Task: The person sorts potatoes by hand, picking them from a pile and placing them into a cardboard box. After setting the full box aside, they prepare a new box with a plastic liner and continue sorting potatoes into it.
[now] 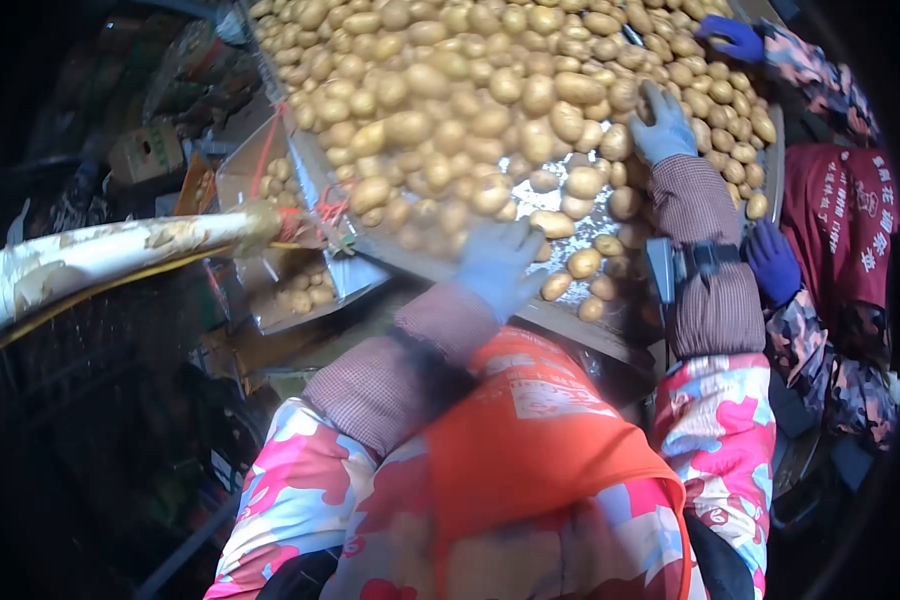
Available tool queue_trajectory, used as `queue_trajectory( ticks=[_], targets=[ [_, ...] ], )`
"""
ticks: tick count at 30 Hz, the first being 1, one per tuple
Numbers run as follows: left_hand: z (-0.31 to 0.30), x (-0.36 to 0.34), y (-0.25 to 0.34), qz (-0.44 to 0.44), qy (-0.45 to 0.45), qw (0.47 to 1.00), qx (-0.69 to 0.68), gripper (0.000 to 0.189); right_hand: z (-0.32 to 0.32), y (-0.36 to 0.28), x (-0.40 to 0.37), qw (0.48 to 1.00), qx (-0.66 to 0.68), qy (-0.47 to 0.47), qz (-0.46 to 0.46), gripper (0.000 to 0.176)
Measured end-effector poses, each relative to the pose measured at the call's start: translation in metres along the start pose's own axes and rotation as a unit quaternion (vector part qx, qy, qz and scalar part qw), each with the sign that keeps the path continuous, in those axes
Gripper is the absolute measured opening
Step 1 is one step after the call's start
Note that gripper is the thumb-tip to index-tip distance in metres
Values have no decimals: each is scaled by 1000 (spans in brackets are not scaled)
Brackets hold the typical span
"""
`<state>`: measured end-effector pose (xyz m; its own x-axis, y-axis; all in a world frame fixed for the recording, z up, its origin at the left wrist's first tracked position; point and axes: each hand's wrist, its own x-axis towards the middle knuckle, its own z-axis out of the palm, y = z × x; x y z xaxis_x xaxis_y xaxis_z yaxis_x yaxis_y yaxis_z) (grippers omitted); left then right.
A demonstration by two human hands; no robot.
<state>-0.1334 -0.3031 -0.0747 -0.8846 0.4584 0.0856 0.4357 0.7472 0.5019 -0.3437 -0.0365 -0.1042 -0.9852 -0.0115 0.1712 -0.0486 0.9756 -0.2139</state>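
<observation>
Potatoes (538,95) cover a large sorting table in a thick layer. My left hand (500,265), in a pale grey-blue glove, lies at the table's near edge against the closest potatoes. It is blurred, but its fingers look spread, with no potato visibly gripped. Farther out on the right, my right hand (663,130) in a matching glove rests among the potatoes. Its fingers are apart and touch potatoes beside them. Between my hands, a few loose potatoes (584,263) lie on a whitish speckled patch of tabletop (567,240).
At the right, a co-worker's purple-gloved hand (732,38) reaches onto the potatoes; their other purple glove (773,262) is by the table's side. A white pipe (100,262) juts in from the left. Cardboard boxes (146,152) and a box holding potatoes (305,290) stand below the left edge.
</observation>
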Motion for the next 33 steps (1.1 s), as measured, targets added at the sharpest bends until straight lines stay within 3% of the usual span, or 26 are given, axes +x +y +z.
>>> queue_trajectory(
  ticks=[1, 3, 4, 5, 6, 7, 8, 11, 12, 13, 14, 15, 16, 17, 18, 19, 21, 23, 24, 25, 26, 27, 29, 31, 33],
  targets=[
    [-7, -1, -1, 2, -45, 998, -37, 39, -5, -5, 4, 997, 8, -67, 30, 64],
    [3, -22, -3, -72, -41, 970, -229, 43, -27, -21, -10, 977, 175, -93, 81, 64],
    [3, -19, -4, -147, -44, 908, -391, 46, -37, -34, -27, 968, 222, -100, 61, 65],
    [4, -16, -4, -222, -22, 814, -537, 49, -46, -46, -43, 956, 270, -110, 41, 66],
    [-4, 2, -7, -320, -6, 629, -708, 52, -56, -59, -60, 940, 317, -122, 23, 66],
    [-5, 10, -11, -354, 4, 496, -792, 53, -65, -70, -75, 922, 311, -228, -36, 61],
    [-6, 18, -14, -391, 26, 351, -851, 55, -64, -74, -70, 914, 301, -243, -124, 57],
    [-4, 17, -28, -380, 92, 207, -897, 57, -41, -91, -8, 930, 245, -112, -248, 52],
    [-28, 1, -25, -358, 26, 294, -886, 54, -20, -85, 7, 965, 34, 8, -260, 57],
    [-31, -7, -24, -376, 48, 269, -885, 53, -5, -82, 23, 972, -41, -32, -230, 64],
    [-30, -13, -22, -393, 68, 243, -884, 53, -9, -92, 29, 968, -62, -138, -199, 67],
    [-32, -19, -19, -408, 86, 216, -883, 52, -10, -99, 29, 967, -81, -154, -184, 68],
    [-46, -25, -13, -447, 108, 270, -846, 51, -13, -104, 28, 966, -104, -167, -169, 69],
    [-38, -33, -21, -417, 106, 243, -869, 50, -15, -107, 29, 963, -128, -178, -156, 70],
    [-19, -46, -29, -386, 102, 211, -892, 49, -17, -106, 30, 970, -65, -204, -113, 70],
    [-10, -54, -33, -353, 94, 182, -913, 49, -13, -93, 22, 981, 50, -157, -106, 67],
    [-21, -54, -41, -313, 64, 295, -900, 47, -5, -69, 0, 955, 277, -51, -95, 63],
    [-22, -57, -41, -278, 47, 358, -890, 46, -51, -110, -43, 902, 394, -173, 32, 51],
    [-20, -55, -47, -262, 40, 374, -889, 46, -55, -111, -61, 893, 357, -268, -53, 48],
    [-27, -53, -47, -309, 49, 366, -876, 50, -54, -116, -72, 869, 314, -356, -135, 44],
    [-35, -51, -48, -356, 59, 356, -862, 55, -54, -133, -76, 839, 353, -374, -179, 43],
    [-34, -55, -50, -325, 68, 358, -873, 58, -52, -152, -78, 802, 391, -392, -223, 42],
    [-30, -67, -51, -268, 94, 356, -890, 64, -32, -198, -58, 847, 385, -330, -160, 40],
    [-44, -89, -48, -271, 74, 347, -895, 68, -4, -239, -38, 907, 262, -209, -254, 50],
    [-43, -112, -40, -262, 78, 351, -896, 67, 20, -278, -27, 927, 79, -166, -327, 62]
  ],
)
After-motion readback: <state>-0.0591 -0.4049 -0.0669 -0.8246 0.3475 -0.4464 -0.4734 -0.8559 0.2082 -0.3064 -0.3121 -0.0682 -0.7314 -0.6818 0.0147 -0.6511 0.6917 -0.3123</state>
